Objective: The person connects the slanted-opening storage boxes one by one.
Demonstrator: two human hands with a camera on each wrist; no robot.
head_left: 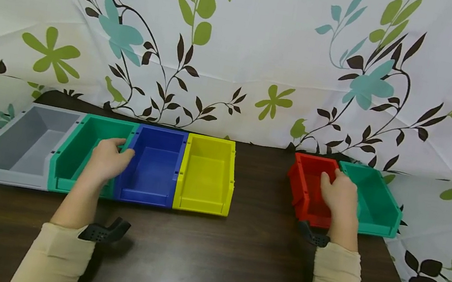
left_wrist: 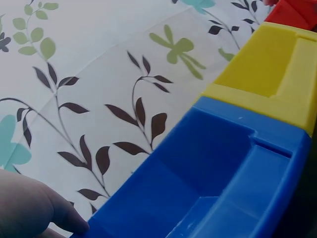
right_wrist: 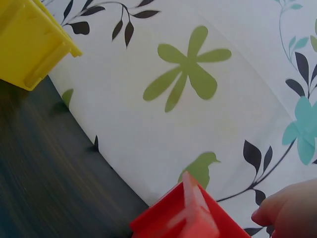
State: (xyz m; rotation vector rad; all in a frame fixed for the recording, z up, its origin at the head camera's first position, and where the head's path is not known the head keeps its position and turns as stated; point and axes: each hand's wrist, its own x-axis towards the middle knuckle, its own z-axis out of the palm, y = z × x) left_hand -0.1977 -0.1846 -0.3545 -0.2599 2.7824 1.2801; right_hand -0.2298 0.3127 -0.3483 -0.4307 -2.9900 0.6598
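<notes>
In the head view my left hand [head_left: 109, 160] reaches over the green bin [head_left: 64, 166] at left. Thumb and index finger pinch the wall where that bin meets the blue bin [head_left: 153, 164]. The left wrist view shows a fingertip right at the rim of the blue bin [left_wrist: 163, 183]. My right hand [head_left: 340, 192] grips the side wall of the red bin [head_left: 309, 167], thumb on its inner side. The other fingers are mostly hidden. Against this wall stands a second green bin [head_left: 379, 201]. In the right wrist view the thumb shows close by the red bin [right_wrist: 163, 218].
A grey bin [head_left: 13, 178] stands at the row's left end and a yellow bin [head_left: 208, 173] at its right end. Dark wooden table [head_left: 260, 187] shows between yellow and red bins. A leaf-patterned cloth [head_left: 238, 68] hangs behind. Each wrist wears a black device.
</notes>
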